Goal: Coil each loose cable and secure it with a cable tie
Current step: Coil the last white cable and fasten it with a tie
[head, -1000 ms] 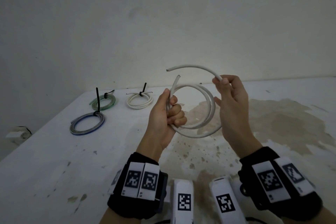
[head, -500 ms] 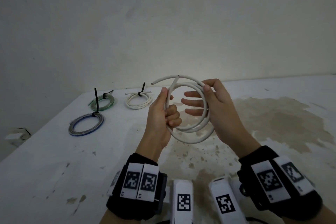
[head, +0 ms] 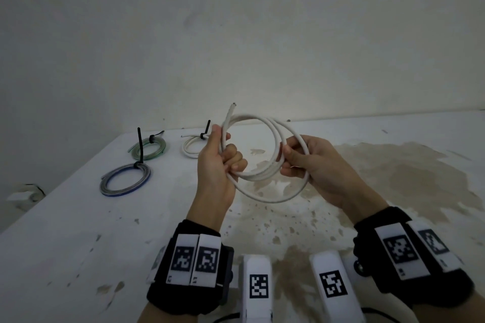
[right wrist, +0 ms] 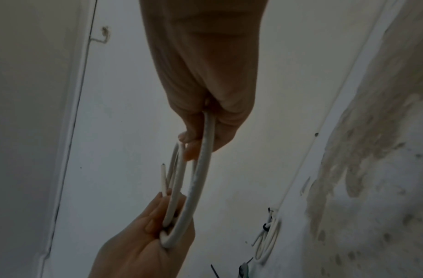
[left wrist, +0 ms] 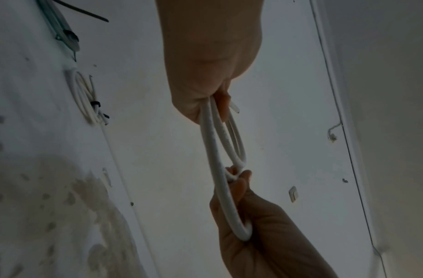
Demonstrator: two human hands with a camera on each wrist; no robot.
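Note:
I hold a thick white cable (head: 265,123) wound into about three loops in the air above the table. My left hand (head: 223,157) grips the left side of the coil, and one cut end (head: 232,106) sticks up above the thumb. On the right side of the coil my right hand (head: 296,157) curls its fingers round the loops. The left wrist view shows the white cable (left wrist: 217,150) stretched between my left hand (left wrist: 205,105) and my right hand (left wrist: 239,180). The right wrist view shows the white cable (right wrist: 200,169) edge-on. No tie is on this coil.
Three coils bound with black ties lie at the back left of the white table (head: 78,231): a green one (head: 149,148), a blue-grey one (head: 126,179) and a thin white one (head: 193,145). A brown stain (head: 393,170) spreads over the table's right half. A wall stands right behind.
The free end has been wound into the coil, which is now a wider, closed ring. My right hand went from pinching the loose end to curling round the right side of the loops.

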